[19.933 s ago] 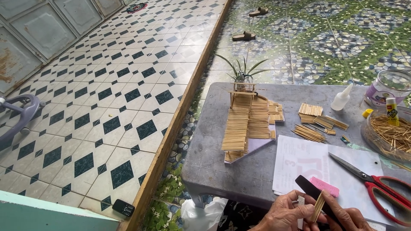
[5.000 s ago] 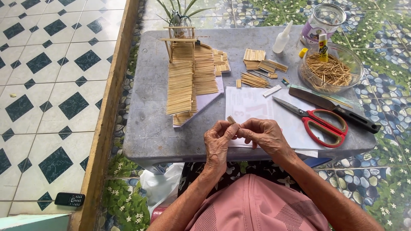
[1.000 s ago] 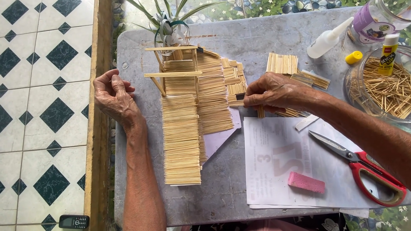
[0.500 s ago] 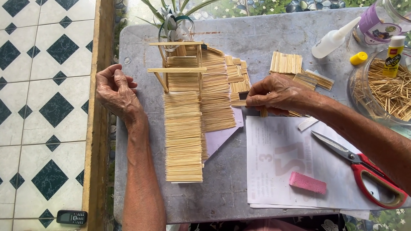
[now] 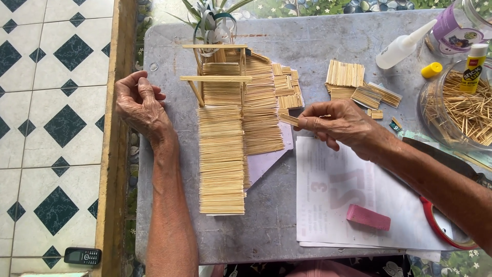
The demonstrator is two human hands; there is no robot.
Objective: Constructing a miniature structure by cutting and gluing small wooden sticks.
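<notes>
A long model of glued toothpicks [image 5: 228,143] lies on the grey stone table [image 5: 287,225], with a small stick frame [image 5: 218,72] at its far end. My right hand [image 5: 338,123] pinches a short bundle of toothpicks [image 5: 288,119] and holds it against the model's right edge. My left hand [image 5: 139,105] rests at the table's left edge with fingers loosely curled, holding nothing, a little apart from the model. Small toothpick panels [image 5: 348,77] lie beyond my right hand.
A glue bottle [image 5: 402,46], a yellow cap [image 5: 432,69] and a clear bowl of toothpicks [image 5: 461,113] stand at the right. White paper [image 5: 348,205] carries a pink eraser [image 5: 368,217]; red scissors [image 5: 441,225] lie under my right arm. A phone [image 5: 82,255] lies on the tiled floor.
The view has moved closer and shifted a little. My right hand stays at the model's right edge with the toothpick bundle. My left hand keeps its place at the table's left edge.
</notes>
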